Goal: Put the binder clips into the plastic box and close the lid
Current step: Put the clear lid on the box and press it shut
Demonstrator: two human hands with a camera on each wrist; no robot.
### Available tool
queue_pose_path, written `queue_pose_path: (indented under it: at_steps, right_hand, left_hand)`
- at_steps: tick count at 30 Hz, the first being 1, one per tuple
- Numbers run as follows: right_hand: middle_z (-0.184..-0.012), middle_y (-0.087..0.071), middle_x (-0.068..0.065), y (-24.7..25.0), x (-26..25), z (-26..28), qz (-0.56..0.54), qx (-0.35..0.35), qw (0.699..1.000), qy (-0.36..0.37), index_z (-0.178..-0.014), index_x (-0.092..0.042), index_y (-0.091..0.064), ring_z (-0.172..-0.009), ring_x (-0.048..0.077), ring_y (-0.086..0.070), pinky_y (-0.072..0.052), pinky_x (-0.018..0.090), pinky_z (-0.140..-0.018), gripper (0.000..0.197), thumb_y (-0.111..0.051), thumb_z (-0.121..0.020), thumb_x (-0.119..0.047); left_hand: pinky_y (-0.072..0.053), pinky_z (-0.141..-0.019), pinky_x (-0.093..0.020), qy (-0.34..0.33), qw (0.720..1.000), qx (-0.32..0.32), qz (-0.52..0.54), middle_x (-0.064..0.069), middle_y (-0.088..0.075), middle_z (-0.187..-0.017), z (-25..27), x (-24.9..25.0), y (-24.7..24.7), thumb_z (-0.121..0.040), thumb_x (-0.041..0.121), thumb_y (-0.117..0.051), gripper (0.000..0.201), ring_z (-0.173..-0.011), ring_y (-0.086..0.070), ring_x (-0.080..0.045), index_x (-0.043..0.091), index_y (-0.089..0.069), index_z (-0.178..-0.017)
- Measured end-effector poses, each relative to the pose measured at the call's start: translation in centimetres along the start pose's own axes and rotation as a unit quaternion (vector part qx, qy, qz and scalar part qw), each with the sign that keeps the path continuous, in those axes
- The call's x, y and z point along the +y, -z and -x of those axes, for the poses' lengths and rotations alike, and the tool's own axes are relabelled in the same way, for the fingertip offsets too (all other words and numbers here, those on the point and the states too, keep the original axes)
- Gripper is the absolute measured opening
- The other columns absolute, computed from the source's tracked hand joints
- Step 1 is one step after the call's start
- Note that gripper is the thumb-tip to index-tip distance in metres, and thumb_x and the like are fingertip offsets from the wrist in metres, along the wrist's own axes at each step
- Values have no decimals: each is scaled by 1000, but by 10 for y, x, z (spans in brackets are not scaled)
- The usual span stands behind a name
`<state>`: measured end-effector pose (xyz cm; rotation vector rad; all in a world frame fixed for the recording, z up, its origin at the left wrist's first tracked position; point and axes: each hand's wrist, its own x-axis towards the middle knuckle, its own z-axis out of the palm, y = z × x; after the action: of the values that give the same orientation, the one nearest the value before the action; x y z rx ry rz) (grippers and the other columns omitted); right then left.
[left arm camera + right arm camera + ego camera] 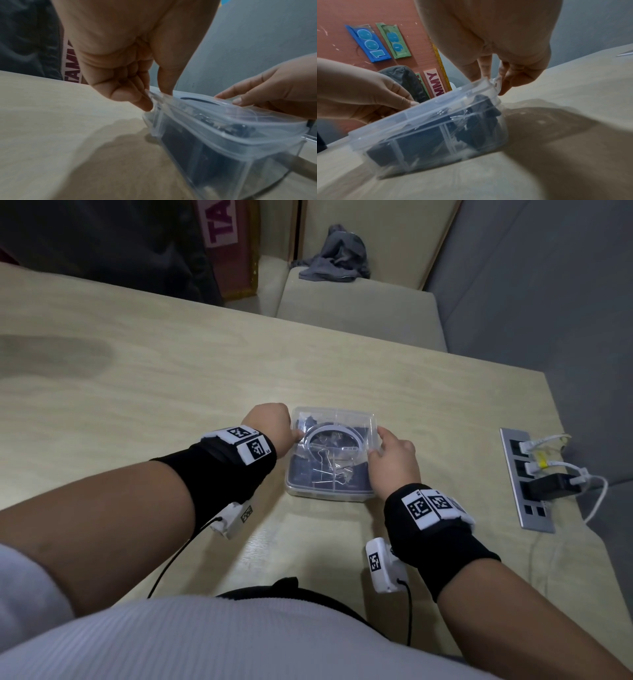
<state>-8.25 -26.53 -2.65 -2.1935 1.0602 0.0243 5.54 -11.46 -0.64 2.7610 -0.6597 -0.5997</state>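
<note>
A clear plastic box (329, 495) stands on the table in front of me, with black binder clips (327, 475) showing through its walls. Its clear lid (337, 419) lies on top. My left hand (296, 434) pinches the lid's tab at the box's left end; in the left wrist view the left hand (157, 100) has thumb and fingers on either side of that tab. At the opposite end my right hand (375, 445) grips the lid edge. The right wrist view shows the right hand (496, 83) pinching the tab there, above the binder clips (479, 121).
The pale wooden table (137, 388) extends far to the left. A metal socket panel (527, 477) with white cables and a black plug sits near the right edge. Beyond the table, a grey cloth (337, 254) lies on a cushioned seat.
</note>
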Motion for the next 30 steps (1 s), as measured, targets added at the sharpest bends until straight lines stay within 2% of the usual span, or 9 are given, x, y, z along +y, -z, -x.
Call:
queue_pose_path:
  at_steps: [5, 7, 10, 14, 16, 21, 23, 25, 30]
  right_hand:
    - [-135, -39, 9, 4, 1, -2, 17, 12, 1000, -6, -141, -31, -41, -118, 32, -48, -39, 40, -102, 49, -48, -93, -24]
    - [-137, -40, 7, 5, 2, -1, -3, 29, 1000, 2, -141, -33, -40, -122, 30, -45, -36, 44, -106, 51, -50, -92, -26]
    - [-136, -45, 4, 4, -2, 3, -42, 50, 997, 34, -142, -36, -35, -124, 28, -45, -36, 49, -106, 54, -49, -91, -29]
    - [-131, -54, -4, 3, -4, 7, -68, 60, 994, 60, -140, -38, -35, -122, 25, -47, -36, 51, -106, 53, -49, -89, -35]
    - [-130, -56, -7, 3, -4, 10, -72, 56, 993, 72, -141, -37, -32, -122, 22, -49, -35, 52, -106, 55, -51, -89, -41]
    - [-127, -61, -5, -1, -2, 20, -52, -13, 994, 94, -147, -33, -13, -118, 23, -55, -38, 47, -106, 82, -57, -81, -57]
    - [-126, -61, -8, -1, 0, 21, -64, -40, 993, 94, -147, -34, -10, -115, 19, -57, -43, 37, -98, 86, -61, -81, -54]
    - [-127, -60, -7, 0, 1, 20, -72, -52, 992, 90, -148, -33, -9, -114, 17, -58, -42, 29, -89, 87, -65, -83, -47]
    - [-137, -54, -5, 3, 5, 20, -78, -60, 991, 90, -147, -37, -7, -117, 16, -55, -40, 29, -92, 94, -70, -78, -48]
  left_hand:
    - [-45, -70, -34, 0, 1000, 0, 22, -14, -69, -97, -1, 0, 4, -88, 35, -63, 37, -80, -54, -27, 2, -66, -104]
    - [-44, -71, -33, 2, 998, 21, 59, -10, -65, -96, 0, -2, 3, -88, 35, -62, 35, -86, -57, -27, 5, -62, -106]
    - [-43, -74, -31, 15, 988, 63, 140, -7, -67, -100, 1, -5, 4, -87, 36, -64, 33, -95, -61, -28, 9, -59, -107]
    - [-39, -73, -27, 30, 970, 93, 224, 1, -63, -89, -2, -9, 11, -86, 32, -66, 30, -85, -58, -20, 13, -60, -109]
    - [-40, -74, -27, 28, 970, 93, 223, 1, -64, -89, -5, -14, 15, -86, 32, -67, 29, -88, -61, -21, 15, -61, -109]
    - [-50, -82, -33, 39, 975, 73, 207, -5, -74, -98, -13, -23, 15, -83, 32, -68, 27, -95, -68, -24, 15, -65, -105]
    - [-50, -82, -33, 41, 977, 67, 196, -5, -75, -97, -13, -24, 11, -83, 33, -68, 26, -95, -68, -23, 16, -66, -102]
    - [-49, -81, -32, 40, 980, 66, 185, -6, -75, -98, -13, -24, 8, -83, 35, -68, 26, -96, -68, -22, 17, -66, -101]
    - [-45, -76, -30, 32, 984, 68, 159, -6, -74, -99, -11, -20, 8, -84, 35, -66, 28, -98, -66, -23, 15, -66, -103]
